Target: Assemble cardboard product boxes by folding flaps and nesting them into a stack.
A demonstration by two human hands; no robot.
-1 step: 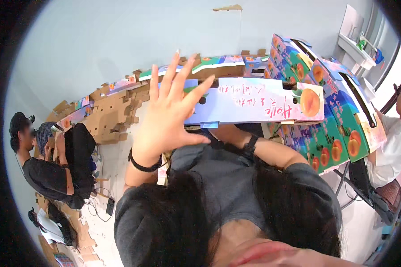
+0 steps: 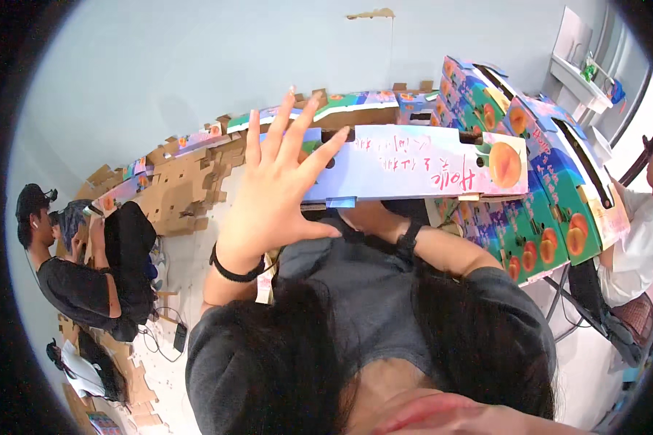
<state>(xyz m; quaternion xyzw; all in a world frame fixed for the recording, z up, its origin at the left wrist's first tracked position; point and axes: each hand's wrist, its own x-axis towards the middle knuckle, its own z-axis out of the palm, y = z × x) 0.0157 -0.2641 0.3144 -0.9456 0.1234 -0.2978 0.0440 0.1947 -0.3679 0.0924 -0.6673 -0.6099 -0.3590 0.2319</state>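
A cardboard fruit carton [image 2: 413, 163] with a pale blue and pink printed face and a peach picture is in front of my chest. Slots and round holes show along its long edges, and a small blue flap hangs at the near edge. My left hand [image 2: 279, 170] is spread wide over the carton's left end, fingers stretched upward and thumb to the right; whether it touches the carton I cannot tell. Beneath the near edge, my right hand [image 2: 370, 216] reaches in against the carton, its fingers hidden behind it.
Stacked printed cartons [image 2: 551, 188] stand close on my right. Flattened brown cardboard [image 2: 181, 188] and more cartons line the wall. One person [image 2: 80, 283] sits at left, another [image 2: 638, 225] at far right. A cable with a black adapter [image 2: 180, 336] lies on the floor.
My left hand has shifted down very slightly, its fingers still spread. The carton and my right arm look nearly the same.
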